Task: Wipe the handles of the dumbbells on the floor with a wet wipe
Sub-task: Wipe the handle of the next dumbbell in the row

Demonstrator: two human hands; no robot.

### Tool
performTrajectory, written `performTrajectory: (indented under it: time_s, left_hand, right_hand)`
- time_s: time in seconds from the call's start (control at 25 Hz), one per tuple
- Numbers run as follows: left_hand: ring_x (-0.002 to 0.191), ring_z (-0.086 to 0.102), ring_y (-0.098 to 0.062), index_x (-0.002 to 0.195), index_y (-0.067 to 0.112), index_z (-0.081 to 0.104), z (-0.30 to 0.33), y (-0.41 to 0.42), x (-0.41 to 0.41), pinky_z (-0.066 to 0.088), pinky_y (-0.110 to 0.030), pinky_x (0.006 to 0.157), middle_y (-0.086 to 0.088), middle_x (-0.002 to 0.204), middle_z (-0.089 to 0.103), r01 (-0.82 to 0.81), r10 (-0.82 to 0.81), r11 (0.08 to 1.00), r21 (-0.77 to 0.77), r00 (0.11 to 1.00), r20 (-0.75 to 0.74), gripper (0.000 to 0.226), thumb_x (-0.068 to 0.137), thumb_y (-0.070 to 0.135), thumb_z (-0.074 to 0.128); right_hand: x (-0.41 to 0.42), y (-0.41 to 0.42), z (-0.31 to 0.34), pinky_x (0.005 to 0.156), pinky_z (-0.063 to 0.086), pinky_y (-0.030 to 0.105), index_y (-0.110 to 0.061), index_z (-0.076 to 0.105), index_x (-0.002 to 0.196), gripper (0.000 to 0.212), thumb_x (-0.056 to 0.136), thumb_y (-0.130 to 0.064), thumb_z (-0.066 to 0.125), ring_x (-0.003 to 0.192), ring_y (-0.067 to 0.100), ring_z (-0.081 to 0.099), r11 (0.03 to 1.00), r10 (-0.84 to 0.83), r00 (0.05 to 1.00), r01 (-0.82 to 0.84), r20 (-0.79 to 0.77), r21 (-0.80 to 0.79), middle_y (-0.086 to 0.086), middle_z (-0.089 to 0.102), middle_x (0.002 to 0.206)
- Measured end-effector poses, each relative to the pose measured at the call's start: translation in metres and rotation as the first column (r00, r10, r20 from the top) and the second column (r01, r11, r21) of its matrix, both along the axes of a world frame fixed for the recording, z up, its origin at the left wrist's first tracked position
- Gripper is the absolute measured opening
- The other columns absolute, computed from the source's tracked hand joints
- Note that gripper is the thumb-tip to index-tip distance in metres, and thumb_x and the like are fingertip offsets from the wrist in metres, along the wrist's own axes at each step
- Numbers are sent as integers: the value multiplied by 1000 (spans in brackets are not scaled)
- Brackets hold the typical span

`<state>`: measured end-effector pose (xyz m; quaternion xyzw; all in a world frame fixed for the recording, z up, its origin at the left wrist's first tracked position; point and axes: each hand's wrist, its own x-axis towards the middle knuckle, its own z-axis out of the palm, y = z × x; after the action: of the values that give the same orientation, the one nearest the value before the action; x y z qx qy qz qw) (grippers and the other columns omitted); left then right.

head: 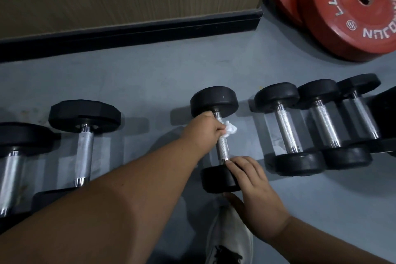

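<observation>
Knurled steel handle (pixel 222 148) of the middle dumbbell (pixel 218 135) runs away from the person, far head (pixel 214 100) toward the black baseboard (pixel 128 32), near head (pixel 220 180) toward the white shoe (pixel 227 240), tilted slightly so the near end sits a bit right. Left hand (pixel 205 128) is curled round the far end of that handle, just under the far head, with the white wet wipe (pixel 230 130) bunched between fingers and bar and sticking out on the right side. Right hand (pixel 252 182) rests on the near head, fingers fairly straight over the top, thumb on its near side, fingertips (pixel 230 162) almost at the handle's near collar; looks like steadying, not gripping. Bare steel shows between the 2 hands, so my read is the wipe has the whole near stretch left to cover, and the stroke should go along the bar toward the person, toward the right hand. Left hand is the one on the bar; right is only on the head. Dumbbell lies on the grey floor (pixel 150 83). 3 smaller dumbbells (pixel 317 122) lie packed together to the right, 2 bigger ones (pixel 83 135) to the left, all axes roughly parallel. Red plates (pixel 351 10) lean at the top right. Risk, as a guess: the bar rolls if the right hand lifts.
</observation>
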<state>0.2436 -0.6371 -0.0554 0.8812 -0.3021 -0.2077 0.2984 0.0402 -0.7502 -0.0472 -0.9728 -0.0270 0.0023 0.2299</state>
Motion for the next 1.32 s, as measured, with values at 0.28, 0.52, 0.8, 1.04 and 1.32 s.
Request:
performTrajectory:
  time_s: [0.28,0.52,0.8,1.04,1.32]
  left_hand:
    - [82,57,-13,100,22,78,-11,20,-15,41,-22,73,11,83,46,-28,27,997,-76,1000,-2,18,86,31,72]
    - [81,60,-10,104,42,64,-9,45,-34,52,-38,74,9,84,55,152,-164,984,-94,976,-140,26,81,54,59]
    - [91,60,-14,98,36,75,-4,33,-13,52,-39,79,12,93,56,69,-67,997,32,996,-53,18,83,46,70]
    - [98,62,-18,108,39,72,1,22,14,51,-35,86,7,103,63,-45,48,991,127,999,-22,23,89,45,61]
    - [95,57,-12,111,31,74,-1,33,0,45,-27,82,6,104,60,-56,61,996,73,995,-74,33,88,50,61]
  right_hand:
    - [6,12,1,107,44,49,-11,53,141,65,84,-32,77,132,30,46,996,43,999,-43,2,-80,5,52,142]
    - [7,20,0,103,46,54,-17,45,147,65,88,-40,60,132,33,46,991,51,999,-52,-16,-124,3,48,147]
    - [7,23,3,103,46,54,-16,45,148,64,90,-38,61,133,33,45,984,45,998,-53,-49,-172,4,48,147]
    - [9,30,11,104,44,51,-19,45,149,59,96,-43,47,133,30,44,971,59,994,-78,-88,-225,1,48,148]
    - [12,34,14,105,43,53,-21,43,151,60,95,-40,52,133,31,46,953,95,991,-118,-94,-278,0,47,149]
